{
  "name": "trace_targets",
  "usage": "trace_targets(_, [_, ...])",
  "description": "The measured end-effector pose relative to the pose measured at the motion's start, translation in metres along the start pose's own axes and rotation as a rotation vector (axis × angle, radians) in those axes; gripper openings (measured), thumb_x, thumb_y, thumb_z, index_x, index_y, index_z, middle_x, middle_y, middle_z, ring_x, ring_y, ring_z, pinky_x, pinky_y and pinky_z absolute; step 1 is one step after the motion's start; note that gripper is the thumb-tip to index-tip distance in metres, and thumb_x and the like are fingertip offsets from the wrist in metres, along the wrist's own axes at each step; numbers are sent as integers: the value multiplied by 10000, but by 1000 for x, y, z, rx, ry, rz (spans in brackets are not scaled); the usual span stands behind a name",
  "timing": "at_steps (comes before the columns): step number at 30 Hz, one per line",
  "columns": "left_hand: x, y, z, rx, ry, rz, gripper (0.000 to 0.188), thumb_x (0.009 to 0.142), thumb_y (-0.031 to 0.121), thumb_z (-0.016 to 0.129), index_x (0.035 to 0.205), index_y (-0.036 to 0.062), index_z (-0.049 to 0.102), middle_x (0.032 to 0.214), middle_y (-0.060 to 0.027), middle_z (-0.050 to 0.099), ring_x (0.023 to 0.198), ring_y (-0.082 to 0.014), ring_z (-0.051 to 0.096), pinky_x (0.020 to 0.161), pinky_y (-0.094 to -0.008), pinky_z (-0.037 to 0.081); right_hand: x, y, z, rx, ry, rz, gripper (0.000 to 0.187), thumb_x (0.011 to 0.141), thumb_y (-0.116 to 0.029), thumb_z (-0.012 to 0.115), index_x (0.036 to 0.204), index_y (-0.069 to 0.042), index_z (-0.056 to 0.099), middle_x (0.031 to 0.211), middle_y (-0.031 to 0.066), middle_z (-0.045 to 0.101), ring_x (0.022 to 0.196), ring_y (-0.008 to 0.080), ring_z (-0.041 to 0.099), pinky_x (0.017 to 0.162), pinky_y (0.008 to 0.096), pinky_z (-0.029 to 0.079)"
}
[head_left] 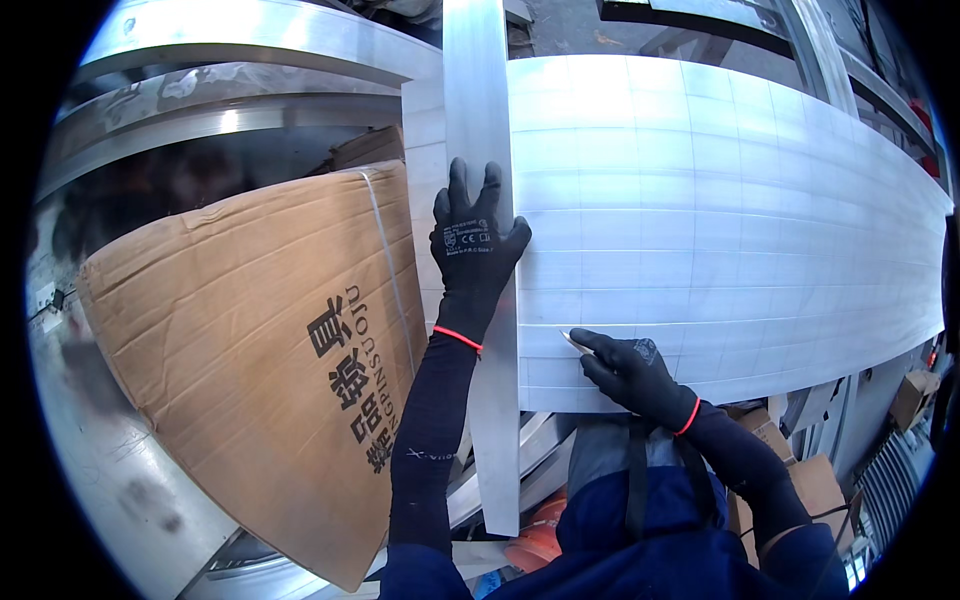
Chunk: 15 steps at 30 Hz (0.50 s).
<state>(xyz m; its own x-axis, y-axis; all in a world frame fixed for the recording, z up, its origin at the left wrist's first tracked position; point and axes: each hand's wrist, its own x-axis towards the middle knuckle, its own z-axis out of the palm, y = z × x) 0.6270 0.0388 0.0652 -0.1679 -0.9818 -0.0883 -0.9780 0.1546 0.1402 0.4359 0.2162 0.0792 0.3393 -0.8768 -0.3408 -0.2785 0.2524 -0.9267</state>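
Note:
My left hand (474, 240), in a black glove, lies flat with fingers spread on a long metal straightedge (478, 100) and presses it down. The straightedge runs front to back across a wide white sheet (720, 220) marked with a grid of thin lines. To the right of the straightedge, near the sheet's front edge, my right hand (632, 368), also gloved in black, is closed on a small pointed tool (573, 341). The tool's tip touches the sheet close to the straightedge's right edge.
A large brown cardboard box (250, 340) with black printing lies to the left, beside the sheet. Metal rails (220, 110) curve behind it. Small cardboard boxes (910, 395) stand on the floor at the lower right, and an orange object (540, 530) sits below the bench.

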Motion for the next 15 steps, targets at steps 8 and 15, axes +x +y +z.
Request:
trace_targets(8, [0, 6, -1, 17, -8, -28, 747, 704, 391, 667, 1398, 212, 458, 1482, -145, 328, 1259, -380, 419, 959, -484, 446, -3, 17, 13, 26, 80, -77, 329, 912, -75, 562, 1240, -58, 588, 740, 78, 594, 626, 150, 543, 594, 305, 458])
trace_targets(15, [-3, 4, 2, 8, 22, -15, 759, 703, 401, 676, 1404, 217, 451, 1478, -150, 329, 1239, -407, 429, 962, -486, 444, 3, 12, 6, -74, 130, -61, 227, 899, -67, 586, 1117, -27, 637, 792, 130, 638, 663, 245, 617, 620, 330, 489])
